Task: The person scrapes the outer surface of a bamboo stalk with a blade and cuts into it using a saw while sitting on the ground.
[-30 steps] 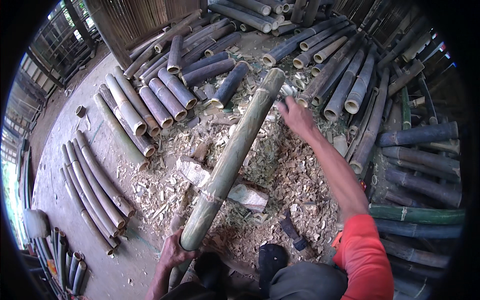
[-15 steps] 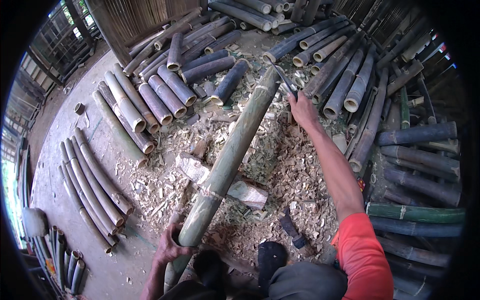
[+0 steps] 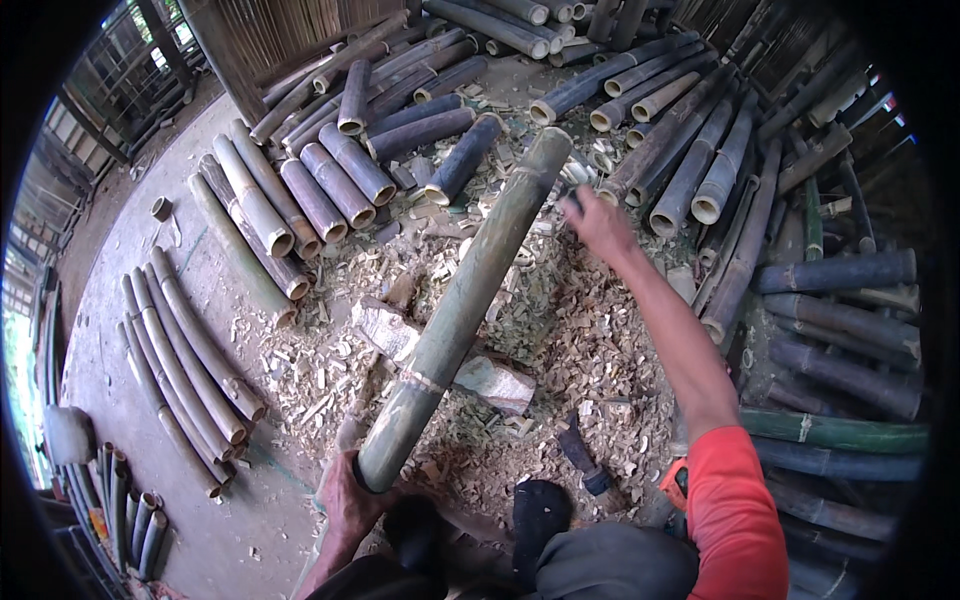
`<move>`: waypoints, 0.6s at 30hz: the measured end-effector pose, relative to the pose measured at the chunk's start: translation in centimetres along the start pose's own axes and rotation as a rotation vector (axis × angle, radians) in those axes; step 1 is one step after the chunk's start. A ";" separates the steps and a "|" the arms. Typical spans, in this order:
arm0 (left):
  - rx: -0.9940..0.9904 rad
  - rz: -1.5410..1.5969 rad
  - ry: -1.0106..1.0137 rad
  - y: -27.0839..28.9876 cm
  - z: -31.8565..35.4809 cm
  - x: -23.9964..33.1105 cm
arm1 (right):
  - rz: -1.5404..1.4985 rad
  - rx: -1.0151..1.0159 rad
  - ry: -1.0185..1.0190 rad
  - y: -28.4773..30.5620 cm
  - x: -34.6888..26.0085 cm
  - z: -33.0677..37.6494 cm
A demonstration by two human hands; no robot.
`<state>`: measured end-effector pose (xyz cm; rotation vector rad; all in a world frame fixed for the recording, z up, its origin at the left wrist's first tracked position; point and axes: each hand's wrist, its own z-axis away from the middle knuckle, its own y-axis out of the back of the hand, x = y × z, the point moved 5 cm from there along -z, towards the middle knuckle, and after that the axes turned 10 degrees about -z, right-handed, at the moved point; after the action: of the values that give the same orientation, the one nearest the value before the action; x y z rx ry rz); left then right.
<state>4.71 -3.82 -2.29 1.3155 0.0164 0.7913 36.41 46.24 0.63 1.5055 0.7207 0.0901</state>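
Observation:
A thick green-grey bamboo pole (image 3: 465,290) slants from near my lap up to the far middle, its upper end pointing away from me. My left hand (image 3: 350,500) is closed around its lower end. Beyond the pole's right side, close to its upper end, my right hand (image 3: 605,230) grips a knife (image 3: 573,203); a dark bit of it shows by the fingers, and its blade cannot be made out now. Under the pole's middle lies a pale, rough-cut wood block (image 3: 495,385), partly hidden by the pole.
Chips and shavings (image 3: 610,350) cover the floor around the block. A dark tool (image 3: 588,455) lies near my shoe (image 3: 541,515). Cut bamboo lengths (image 3: 340,185) lie at the back, more poles (image 3: 845,375) are stacked at right, and thin bamboo pieces (image 3: 185,350) lie at left.
The knife blade, visible against the pole's upper end before, is no longer distinct, and my right hand has drawn slightly nearer. The pole's lower end now shows at my left hand.

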 end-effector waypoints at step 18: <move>-0.348 0.190 -0.051 0.5 -2.9 -1.7 | -0.105 0.294 -0.128 0.3 1.2 -0.5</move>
<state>1.90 -2.25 -3.40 1.0145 -0.2798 0.8768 37.17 47.29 0.50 1.7313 0.7307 -0.1978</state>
